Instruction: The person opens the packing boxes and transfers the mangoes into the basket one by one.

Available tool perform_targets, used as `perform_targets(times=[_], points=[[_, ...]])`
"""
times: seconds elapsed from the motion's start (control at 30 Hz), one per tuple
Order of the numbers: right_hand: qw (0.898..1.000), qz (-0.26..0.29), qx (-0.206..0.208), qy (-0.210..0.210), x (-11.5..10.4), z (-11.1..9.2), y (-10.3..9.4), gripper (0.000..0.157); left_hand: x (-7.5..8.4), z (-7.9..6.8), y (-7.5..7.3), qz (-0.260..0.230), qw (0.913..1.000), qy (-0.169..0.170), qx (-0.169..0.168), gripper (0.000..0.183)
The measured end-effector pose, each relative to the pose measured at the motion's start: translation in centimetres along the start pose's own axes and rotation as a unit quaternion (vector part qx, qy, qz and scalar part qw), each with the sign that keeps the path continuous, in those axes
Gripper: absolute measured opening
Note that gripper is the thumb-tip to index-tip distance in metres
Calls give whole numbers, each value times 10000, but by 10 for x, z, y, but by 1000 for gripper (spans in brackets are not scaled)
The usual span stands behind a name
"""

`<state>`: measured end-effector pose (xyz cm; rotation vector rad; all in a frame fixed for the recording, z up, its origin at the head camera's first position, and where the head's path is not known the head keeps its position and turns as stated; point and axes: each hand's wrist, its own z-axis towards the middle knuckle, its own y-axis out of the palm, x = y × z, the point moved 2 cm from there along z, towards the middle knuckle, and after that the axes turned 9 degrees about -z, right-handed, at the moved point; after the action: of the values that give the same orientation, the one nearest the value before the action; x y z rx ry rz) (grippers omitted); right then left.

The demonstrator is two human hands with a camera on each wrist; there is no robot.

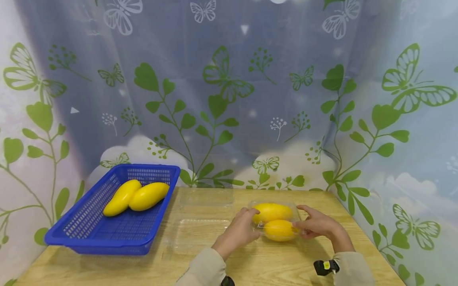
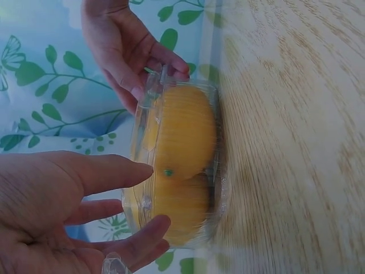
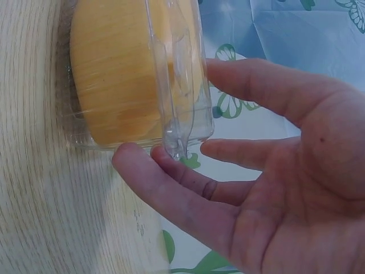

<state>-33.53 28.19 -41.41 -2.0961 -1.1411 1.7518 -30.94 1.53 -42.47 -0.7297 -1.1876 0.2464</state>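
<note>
A clear plastic clamshell box [image 1: 299, 216] stands on the right part of the table, with two yellow mangoes [image 1: 272, 212] side by side inside. My left hand [image 1: 240, 230] holds its left side, thumb and fingertips at the rim in the left wrist view. At the opposite end, my right hand [image 1: 316, 224] holds the box by a corner. The right wrist view has the right fingers [image 3: 177, 191] against the end wall, near the overlapping plastic edges. One mango [image 2: 188, 131] shows a small green tip through the plastic.
A blue plastic basket [image 1: 107, 234] at the left holds two more mangoes [image 1: 148, 196]. Between basket and hands lies another clear plastic container [image 1: 200, 234], hard to make out. A curtain [image 1: 229, 119] with leaves and butterflies hangs behind the wooden table [image 1: 272, 270].
</note>
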Motion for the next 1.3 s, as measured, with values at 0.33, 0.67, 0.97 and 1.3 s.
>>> perform_targets(times=[0.33,0.67,0.97,1.3], points=[[9993,-308,191,48,-4,-4,2,89,-2,0,-1,-98,9999,-13,34,62],[9985,-493,249,37,-6,-5,-2,91,-2,2,-1,-88,9999,-3,54,60],[9936,-1056,359,-166,-13,-4,-3,89,-1,2,-3,-78,9999,-26,78,60],[9801,-1754,500,-779,-24,-6,8,83,-2,0,0,-122,9999,-62,91,62]])
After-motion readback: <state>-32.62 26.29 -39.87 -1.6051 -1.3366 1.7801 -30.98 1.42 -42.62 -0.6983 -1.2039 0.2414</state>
